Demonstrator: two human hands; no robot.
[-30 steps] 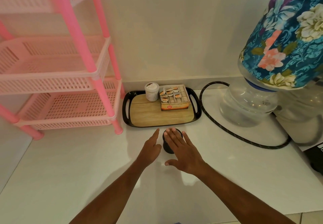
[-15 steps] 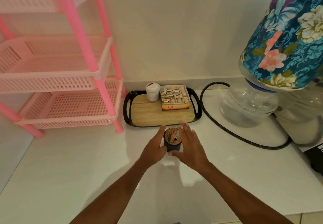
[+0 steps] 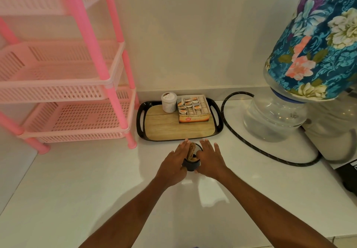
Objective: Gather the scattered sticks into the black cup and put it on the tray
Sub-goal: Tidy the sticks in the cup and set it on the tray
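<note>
A small black cup (image 3: 191, 165) stands on the white counter just in front of the tray (image 3: 179, 131), with several wooden sticks (image 3: 191, 152) upright in it, leaning left. My left hand (image 3: 173, 162) presses flat against the cup's left side and the sticks. My right hand (image 3: 209, 159) presses against its right side, fingers stretched forward. The cup is clasped between both palms. The tray has black handles and a wood-look floor.
On the tray's far part stand a white lidded jar (image 3: 169, 102) and an open box of sachets (image 3: 193, 108). A pink plastic rack (image 3: 77, 93) is on the left. A black hose (image 3: 251, 145) curves on the right by a water bottle (image 3: 274, 116) under a floral cover.
My right hand has come off the cup's top, uncovering the sticks. Both hands have closed in on the cup's sides and reach further forward than before.
</note>
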